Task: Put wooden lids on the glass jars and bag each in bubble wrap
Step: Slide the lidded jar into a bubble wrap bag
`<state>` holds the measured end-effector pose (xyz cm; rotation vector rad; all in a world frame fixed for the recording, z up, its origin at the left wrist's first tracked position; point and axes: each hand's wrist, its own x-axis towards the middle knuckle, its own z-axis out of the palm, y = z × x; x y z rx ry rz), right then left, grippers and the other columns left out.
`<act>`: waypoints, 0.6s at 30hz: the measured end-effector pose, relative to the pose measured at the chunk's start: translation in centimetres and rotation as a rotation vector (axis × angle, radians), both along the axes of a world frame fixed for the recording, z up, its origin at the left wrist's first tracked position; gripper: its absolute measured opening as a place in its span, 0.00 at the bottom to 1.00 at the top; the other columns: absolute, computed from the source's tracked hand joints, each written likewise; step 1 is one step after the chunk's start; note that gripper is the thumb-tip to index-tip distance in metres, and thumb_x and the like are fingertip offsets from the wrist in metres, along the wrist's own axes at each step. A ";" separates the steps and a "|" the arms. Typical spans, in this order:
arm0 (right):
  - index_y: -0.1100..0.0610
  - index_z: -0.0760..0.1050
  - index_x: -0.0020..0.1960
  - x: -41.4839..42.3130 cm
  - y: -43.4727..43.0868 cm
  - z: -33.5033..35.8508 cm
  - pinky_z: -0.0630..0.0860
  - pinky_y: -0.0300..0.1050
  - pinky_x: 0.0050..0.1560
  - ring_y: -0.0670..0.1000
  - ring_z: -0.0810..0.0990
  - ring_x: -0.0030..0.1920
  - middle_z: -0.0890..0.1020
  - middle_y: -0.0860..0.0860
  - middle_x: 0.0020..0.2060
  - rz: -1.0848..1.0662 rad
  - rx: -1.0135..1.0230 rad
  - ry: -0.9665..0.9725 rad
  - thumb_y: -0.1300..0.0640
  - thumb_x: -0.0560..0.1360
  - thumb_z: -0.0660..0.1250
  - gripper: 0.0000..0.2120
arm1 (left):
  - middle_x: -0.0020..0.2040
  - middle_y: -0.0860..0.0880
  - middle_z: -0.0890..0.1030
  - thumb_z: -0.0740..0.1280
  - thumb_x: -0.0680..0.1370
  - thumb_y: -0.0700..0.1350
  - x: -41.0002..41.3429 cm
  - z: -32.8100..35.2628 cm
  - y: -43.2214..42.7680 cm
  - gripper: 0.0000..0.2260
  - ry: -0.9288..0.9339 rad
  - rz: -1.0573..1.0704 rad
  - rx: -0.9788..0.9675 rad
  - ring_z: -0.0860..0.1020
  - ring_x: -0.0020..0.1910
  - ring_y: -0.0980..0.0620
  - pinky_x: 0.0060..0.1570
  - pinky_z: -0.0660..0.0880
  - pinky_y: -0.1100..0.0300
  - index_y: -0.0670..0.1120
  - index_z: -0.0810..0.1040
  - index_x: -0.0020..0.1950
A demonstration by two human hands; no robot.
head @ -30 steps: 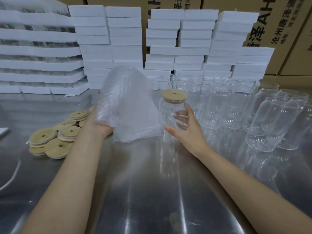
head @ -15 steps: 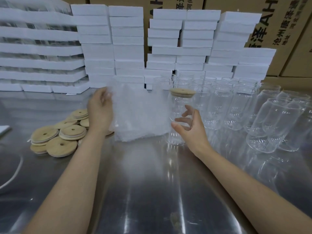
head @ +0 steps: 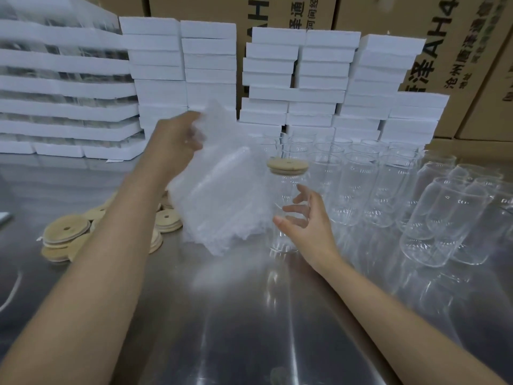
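- On the steel table [head: 227,323], in the head view, we see the left hand [head: 177,140] raised above the middle. Its fingers are closed on the top of a bubble wrap bag [head: 222,195]. The hand is blurred, so we cannot make out the single fingers.
- The bag hangs from that hand. Its lower edge is just above or on the table surface; we cannot tell which.
- Just right of the bag stands the lidded jar [head: 286,234], upright on the table, with a wooden lid [head: 287,165] seated on its mouth. The bag's right side overlaps the jar's left side.
- Our right hand [head: 308,232] is at the jar's middle height, fingers apart and curved round it. The thumb is on the near side and the other fingers show through the glass.
- Toward the left edge of the table lies a heap of loose lids [head: 66,232], partly hidden by the left forearm.
- Behind and right of the lidded jar stand rows of open jars [head: 358,187]. The ones nearest the right edge [head: 444,218] appear to lean in this wide-angle view.
- Along the far edge white foam trays [head: 211,65] are stacked in columns, with printed cardboard cartons [head: 455,37] behind them.
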<state>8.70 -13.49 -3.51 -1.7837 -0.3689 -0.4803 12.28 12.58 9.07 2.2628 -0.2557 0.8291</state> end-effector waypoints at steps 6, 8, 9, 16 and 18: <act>0.43 0.64 0.68 0.5 -0.1 -0.3 0.77 0.33 0.52 0.40 0.79 0.54 0.70 0.43 0.56 0.000 -0.034 -0.040 0.38 0.60 0.75 0.40 | 0.68 0.44 0.67 0.58 0.65 0.22 2.3 -0.8 -3.0 0.37 -0.161 0.334 0.401 0.63 0.67 0.41 0.56 0.57 0.51 0.44 0.66 0.72; 0.44 0.63 0.68 0.7 0.0 -0.3 0.77 0.32 0.52 0.40 0.79 0.54 0.70 0.43 0.56 -0.003 -0.042 -0.042 0.38 0.61 0.75 0.40 | 0.58 0.41 0.73 0.62 0.68 0.25 0.8 -3.4 -3.8 0.22 -0.280 0.292 0.402 0.70 0.57 0.39 0.48 0.57 0.53 0.40 0.76 0.59; 0.44 0.63 0.68 0.7 0.0 -0.2 0.76 0.31 0.51 0.40 0.78 0.54 0.70 0.44 0.57 -0.008 -0.046 -0.044 0.38 0.61 0.75 0.40 | 0.53 0.41 0.75 0.64 0.72 0.30 0.0 -4.8 -4.2 0.12 -0.280 0.284 0.401 0.73 0.52 0.39 0.47 0.59 0.53 0.40 0.78 0.53; 0.47 0.64 0.67 -0.1 -0.1 0.1 0.68 0.27 0.59 0.38 0.75 0.58 0.72 0.47 0.57 -0.074 -0.059 -0.137 0.46 0.64 0.78 0.36 | 0.63 0.46 0.73 0.66 0.74 0.61 -3.0 -8.8 -3.4 0.25 0.201 0.223 0.447 0.69 0.63 0.44 0.59 0.67 0.50 0.46 0.74 0.64; 0.48 0.67 0.66 -0.5 -0.1 0.6 0.66 0.26 0.54 0.40 0.73 0.55 0.73 0.42 0.53 -0.167 -0.114 -0.199 0.39 0.62 0.73 0.36 | 0.67 0.48 0.71 0.68 0.74 0.58 -3.4 -8.8 -3.2 0.25 0.225 0.139 0.449 0.68 0.66 0.45 0.61 0.67 0.51 0.47 0.73 0.67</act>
